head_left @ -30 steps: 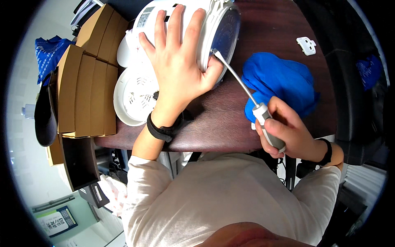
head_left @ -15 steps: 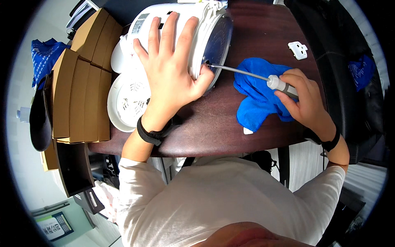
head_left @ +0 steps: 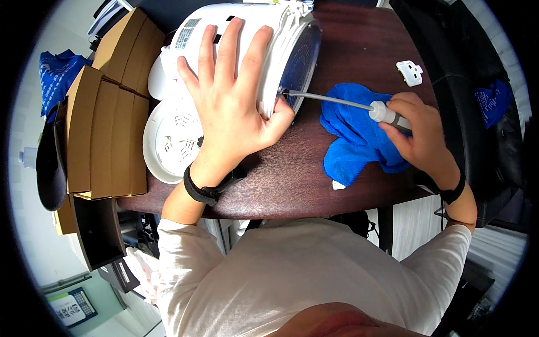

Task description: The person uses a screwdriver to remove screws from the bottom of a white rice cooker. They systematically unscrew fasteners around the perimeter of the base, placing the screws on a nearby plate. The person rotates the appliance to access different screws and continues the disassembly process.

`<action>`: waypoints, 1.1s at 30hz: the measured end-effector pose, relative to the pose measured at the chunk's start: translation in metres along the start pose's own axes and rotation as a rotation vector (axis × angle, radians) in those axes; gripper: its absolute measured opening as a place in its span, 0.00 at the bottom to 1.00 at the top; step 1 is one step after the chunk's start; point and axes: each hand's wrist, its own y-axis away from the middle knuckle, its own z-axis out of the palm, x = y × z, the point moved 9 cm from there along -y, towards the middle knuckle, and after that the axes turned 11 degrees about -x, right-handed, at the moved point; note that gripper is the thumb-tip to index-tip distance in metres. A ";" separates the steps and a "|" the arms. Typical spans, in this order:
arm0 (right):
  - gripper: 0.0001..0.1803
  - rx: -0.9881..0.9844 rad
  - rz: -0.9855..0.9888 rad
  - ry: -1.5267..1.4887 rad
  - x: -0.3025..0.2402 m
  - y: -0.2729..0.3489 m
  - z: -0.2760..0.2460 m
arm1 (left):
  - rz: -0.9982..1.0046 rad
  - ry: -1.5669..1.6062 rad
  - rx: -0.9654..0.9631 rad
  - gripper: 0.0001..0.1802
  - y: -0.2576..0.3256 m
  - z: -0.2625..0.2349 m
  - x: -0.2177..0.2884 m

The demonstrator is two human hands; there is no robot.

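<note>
A white round appliance [head_left: 247, 33] lies on its side on the dark wooden table [head_left: 292, 180], its base facing right. My left hand [head_left: 230, 106] is spread flat on its shell, thumb at the rim. My right hand [head_left: 412, 132] grips the handle of a long screwdriver [head_left: 337, 101]. The shaft runs level to the left and its tip meets the appliance's base near the rim. A blue cloth [head_left: 359, 135] lies under the screwdriver and my right hand.
A white vented round lid [head_left: 168, 140] lies left of my left wrist. Brown cardboard boxes [head_left: 106, 129] are stacked along the table's left edge. A small white plastic part [head_left: 409, 72] rests at the far right. A dark chair [head_left: 477, 112] stands at the right.
My right hand has swung the screwdriver from a steep angle down to level, its tip now at the appliance's base. My left hand stays pressed on the shell.
</note>
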 end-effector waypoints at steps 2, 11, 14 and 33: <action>0.20 0.021 -0.007 -0.011 0.001 0.001 -0.001 | 0.002 -0.004 0.002 0.43 -0.001 0.000 0.000; 0.20 -0.004 -0.042 0.086 -0.001 -0.005 -0.008 | 0.030 0.046 0.029 0.43 -0.003 0.001 0.000; 0.20 0.008 -0.051 0.089 0.000 -0.004 -0.008 | 0.034 0.045 0.030 0.43 -0.003 0.000 0.001; 0.18 -0.038 -0.147 0.101 0.023 -0.030 -0.014 | -0.008 -0.015 0.009 0.42 0.001 -0.001 0.002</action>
